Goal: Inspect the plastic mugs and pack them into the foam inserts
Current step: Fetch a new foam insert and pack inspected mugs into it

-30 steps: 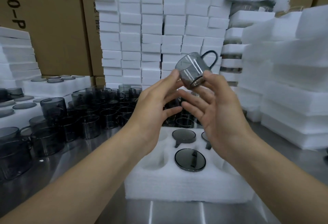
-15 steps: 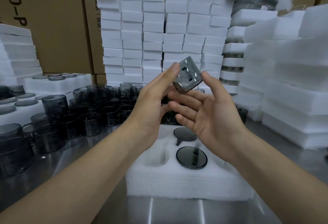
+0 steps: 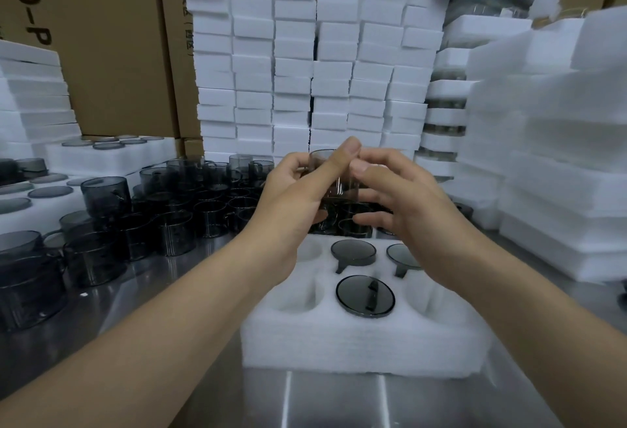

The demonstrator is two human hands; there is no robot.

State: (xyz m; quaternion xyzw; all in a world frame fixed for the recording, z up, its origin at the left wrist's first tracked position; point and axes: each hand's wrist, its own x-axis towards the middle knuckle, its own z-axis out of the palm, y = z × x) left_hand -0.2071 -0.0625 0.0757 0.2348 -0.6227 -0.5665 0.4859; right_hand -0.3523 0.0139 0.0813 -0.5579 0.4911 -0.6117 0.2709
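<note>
**Mug held in both hands above the foam insert**

Hands meet at the centre of the view, raised over the far edge of the white foam insert [image 3: 356,343] with round pockets. The left hand [image 3: 288,203] grips a smoky-grey transparent plastic mug [image 3: 341,188], with its thumb laid up the near wall and its fingers curled round the far side. The right hand [image 3: 400,203] closes on the same mug from three o'clock: its thumb presses the upper wall and its fingertips touch lower down. The mug stands roughly upright between them, clear of the insert.

Three packed grey mugs sit in the insert's pockets, showing as dark discs: one in the near row's middle pocket [image 3: 365,296] and two in the far row, at the middle [image 3: 353,252] and right [image 3: 403,254]. The pockets at nine o'clock of these are open.

On the shiny steel table [image 3: 101,298], a crowd of loose grey mugs [image 3: 169,203] stands at nine to ten o'clock of the insert. Stacked white foam blocks [image 3: 295,64] rise at twelve o'clock, with brown cardboard cartons [image 3: 112,54] behind them at eleven. Piled white foam sheets [image 3: 559,156] fill the side at three o'clock.
</note>
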